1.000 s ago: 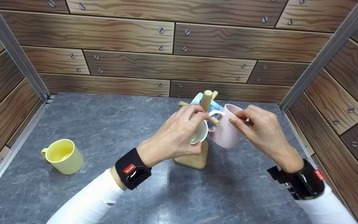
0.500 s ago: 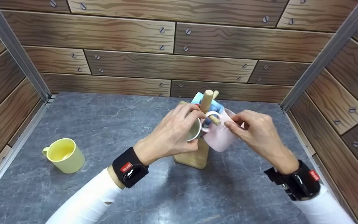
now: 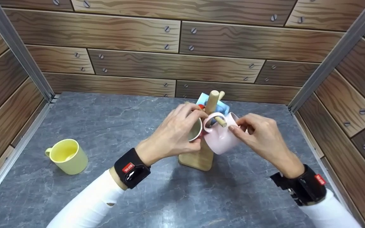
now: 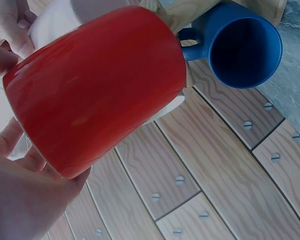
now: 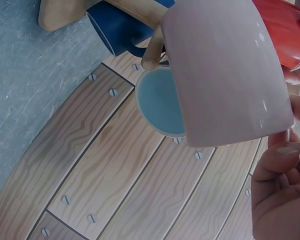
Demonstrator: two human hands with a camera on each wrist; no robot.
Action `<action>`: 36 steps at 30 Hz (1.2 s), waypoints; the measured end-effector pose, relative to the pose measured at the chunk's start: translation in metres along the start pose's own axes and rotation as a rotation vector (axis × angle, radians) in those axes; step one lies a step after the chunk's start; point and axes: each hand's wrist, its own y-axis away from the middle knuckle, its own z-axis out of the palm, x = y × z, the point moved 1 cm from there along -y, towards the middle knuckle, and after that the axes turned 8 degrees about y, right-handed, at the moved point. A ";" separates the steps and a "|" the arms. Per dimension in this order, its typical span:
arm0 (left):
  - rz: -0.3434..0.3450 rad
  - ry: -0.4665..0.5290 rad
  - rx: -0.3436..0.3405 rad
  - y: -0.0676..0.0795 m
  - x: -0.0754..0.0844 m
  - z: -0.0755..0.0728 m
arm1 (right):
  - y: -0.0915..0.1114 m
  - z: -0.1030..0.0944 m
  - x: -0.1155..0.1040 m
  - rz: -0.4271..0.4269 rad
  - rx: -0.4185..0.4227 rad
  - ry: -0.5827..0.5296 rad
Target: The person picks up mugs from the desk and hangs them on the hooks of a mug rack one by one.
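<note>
My left hand (image 3: pixel 174 133) holds a red mug (image 4: pixel 100 85) by its rim, fingers and thumb on either side of its pale mouth. In the head view most of this mug is behind the hand. My right hand (image 3: pixel 260 134) pinches the rim of a pink mug (image 3: pixel 222 137), which is tilted with its handle toward the wooden mug tree (image 3: pixel 213 99). A front peg (image 3: pixel 221 122) of the tree shows through the pink mug's handle loop. A light blue mug (image 5: pixel 160 100) and a dark blue mug (image 5: pixel 122 27) are at the tree behind.
A yellow mug (image 3: pixel 70 158) stands upright on the grey tabletop (image 3: pixel 122 123) at the left, handle pointing left. The tree's square base (image 3: pixel 196 160) rests below the hands. Wood-patterned panels (image 3: pixel 106 30) and metal posts enclose the table at the back and sides.
The pink mug has moved left and slightly down, and its handle has come over the front peg. My left hand has shifted slightly left with the red mug.
</note>
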 end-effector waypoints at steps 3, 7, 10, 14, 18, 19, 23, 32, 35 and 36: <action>0.002 0.000 0.015 0.000 -0.001 0.001 | 0.001 0.001 0.001 0.002 -0.007 -0.013; -0.015 0.004 0.028 0.001 -0.002 0.001 | 0.002 0.003 0.001 0.015 -0.024 -0.026; -0.041 0.004 0.030 0.001 -0.003 0.001 | 0.003 0.004 0.001 0.027 -0.033 -0.027; -0.064 0.012 0.033 0.001 -0.004 0.000 | 0.004 0.004 0.000 0.040 -0.037 -0.016; -0.075 0.019 0.052 0.001 -0.005 0.000 | 0.005 0.006 0.001 0.044 -0.041 -0.010; -0.077 0.020 0.058 0.001 -0.005 -0.001 | 0.005 0.006 0.001 0.043 -0.043 -0.012; -0.076 0.021 0.070 0.001 -0.005 -0.001 | 0.005 0.007 0.002 0.036 -0.045 -0.015; -0.070 0.050 0.066 0.005 -0.007 -0.003 | 0.005 0.004 0.001 0.059 -0.039 -0.010; -0.073 0.071 0.088 0.008 -0.009 -0.005 | 0.006 0.003 0.002 0.068 -0.037 -0.006; -0.075 0.080 0.097 0.009 -0.010 -0.006 | 0.006 0.002 0.003 0.074 -0.036 -0.005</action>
